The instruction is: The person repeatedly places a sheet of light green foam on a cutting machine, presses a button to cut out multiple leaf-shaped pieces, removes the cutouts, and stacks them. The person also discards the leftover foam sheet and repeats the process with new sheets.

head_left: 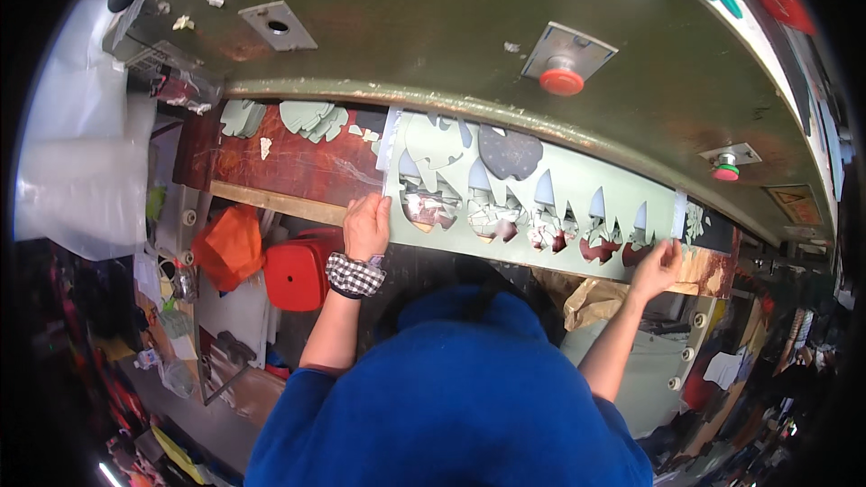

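A long pale green sheet [577, 176] with a row of shaped cut-outs lies across the dark red bench board [298, 162]. Light scraps [492, 216] show through its holes. My left hand [367, 227], with a checked cuff at the wrist, grips the sheet's near left corner. At the near right corner, my right hand [658, 269] pinches the edge between thumb and fingers. A dark grey rounded piece [511, 152] lies along the sheet's far side. Left of the sheet sit stacked pale green cut pieces [313, 120]. Small offcuts [695, 222] lie beyond its right end.
A wide dark green machine beam [406, 27] spans the far side, with a red push button [561, 81] and a smaller red-and-green button [725, 169]. Below the bench are a red stool [294, 275], an orange bag [228, 248] and brown paper [595, 299].
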### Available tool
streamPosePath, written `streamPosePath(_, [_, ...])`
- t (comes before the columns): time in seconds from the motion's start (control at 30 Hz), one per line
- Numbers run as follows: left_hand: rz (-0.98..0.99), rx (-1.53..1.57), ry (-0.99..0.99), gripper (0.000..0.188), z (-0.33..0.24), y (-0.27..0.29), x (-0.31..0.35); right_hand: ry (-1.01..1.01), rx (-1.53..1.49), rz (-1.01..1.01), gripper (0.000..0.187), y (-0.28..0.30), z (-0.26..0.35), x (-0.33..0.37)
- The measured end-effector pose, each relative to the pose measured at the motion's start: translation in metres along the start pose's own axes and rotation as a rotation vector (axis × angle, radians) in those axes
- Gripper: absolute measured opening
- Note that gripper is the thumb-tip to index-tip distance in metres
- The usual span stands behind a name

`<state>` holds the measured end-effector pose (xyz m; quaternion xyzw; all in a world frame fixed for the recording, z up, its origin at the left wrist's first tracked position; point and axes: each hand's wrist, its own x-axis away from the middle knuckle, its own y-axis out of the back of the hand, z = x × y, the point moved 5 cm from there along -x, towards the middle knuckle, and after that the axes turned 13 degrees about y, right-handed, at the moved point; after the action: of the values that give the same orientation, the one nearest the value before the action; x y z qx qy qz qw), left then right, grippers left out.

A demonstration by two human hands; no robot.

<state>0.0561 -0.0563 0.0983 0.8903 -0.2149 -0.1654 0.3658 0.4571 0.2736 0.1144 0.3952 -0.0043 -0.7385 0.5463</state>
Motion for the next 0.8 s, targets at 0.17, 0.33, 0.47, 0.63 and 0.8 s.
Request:
streamPosePath(0.17, [0.104,0.101,0.295,0.014,0.011,0.017,0.023,0.589,-0.222,0.662,0.082,-0.103,0.163,0.080])
streamPosePath(0.33, [-0.159,0.144,0.141,0.021,-0.011,0.049,0.027,0.574,-0.409,0.755,0.098,-0.108,0.225,0.120])
streamPosePath(0.47, [0.032,0.373,0.164,0.019,-0.038,0.030,0.029,-0.262,-0.939,0.828,0.101,-0.092,0.190,0.122])
streamPosePath(0.63, [0.375,0.367,0.005,0.019,-0.101,-0.022,0.037,-0.343,-1.134,0.811,0.097,-0.078,0.180,0.130])
streamPosePath(0.8, [0.675,0.613,0.258,0.018,-0.124,-0.063,0.052,-0.565,-1.330,0.671,0.087,-0.073,0.170,0.133])
